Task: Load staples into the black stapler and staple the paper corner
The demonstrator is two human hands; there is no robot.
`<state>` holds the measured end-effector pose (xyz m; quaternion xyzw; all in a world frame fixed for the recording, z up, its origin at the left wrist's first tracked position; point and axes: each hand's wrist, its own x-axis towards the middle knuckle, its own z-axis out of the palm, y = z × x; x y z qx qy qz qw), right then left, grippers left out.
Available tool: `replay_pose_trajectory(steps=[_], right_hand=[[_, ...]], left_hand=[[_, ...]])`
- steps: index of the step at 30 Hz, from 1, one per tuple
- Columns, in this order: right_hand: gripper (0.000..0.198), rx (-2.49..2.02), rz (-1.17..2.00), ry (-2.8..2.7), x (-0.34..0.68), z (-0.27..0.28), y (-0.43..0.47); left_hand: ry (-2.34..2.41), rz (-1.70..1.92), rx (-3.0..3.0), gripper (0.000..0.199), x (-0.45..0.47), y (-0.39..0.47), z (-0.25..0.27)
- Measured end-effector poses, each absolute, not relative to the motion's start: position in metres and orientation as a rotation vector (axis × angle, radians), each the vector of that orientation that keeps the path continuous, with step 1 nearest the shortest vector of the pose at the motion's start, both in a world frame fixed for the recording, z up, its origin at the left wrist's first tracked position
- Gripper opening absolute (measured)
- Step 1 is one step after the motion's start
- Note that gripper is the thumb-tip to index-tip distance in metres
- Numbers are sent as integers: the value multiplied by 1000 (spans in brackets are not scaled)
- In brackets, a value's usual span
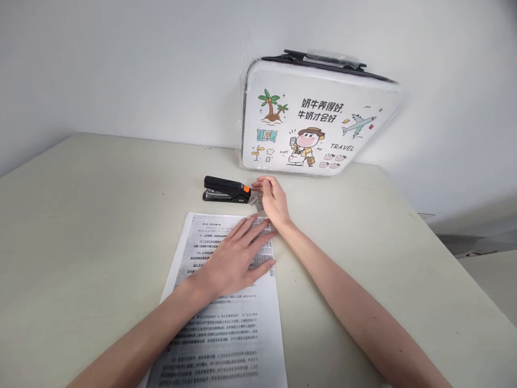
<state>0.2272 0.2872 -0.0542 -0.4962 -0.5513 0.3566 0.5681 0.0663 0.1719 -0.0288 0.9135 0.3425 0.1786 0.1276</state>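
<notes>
My left hand [238, 256] lies flat on the upper part of a printed sheet of paper [226, 350], its fingers spread toward the top right corner. Beyond the sheet's top edge, my right hand [273, 202] rests with its fingers curled in beside a black stapler [226, 189]. The stapler lies on its base, its orange-marked end toward those fingers. Small greyish pieces [255, 202] show just under the right fingers, too small to name. What the right fingertips grip is hidden.
A white case [278, 116] with cartoon travel prints and a black handle stands against the wall behind the stapler, in clear plastic wrap. Everything rests on a pale table [100, 215]. Past its right edge some grey items [464, 242] show, blurred.
</notes>
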Motion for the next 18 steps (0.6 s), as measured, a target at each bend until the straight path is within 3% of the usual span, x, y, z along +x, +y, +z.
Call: replay_pose_trajectory(steps=[18], right_hand=[[46,-1042,955,-1185,226,-60,287]], left_hand=[[1014,490,2649,51,65,173,-27]])
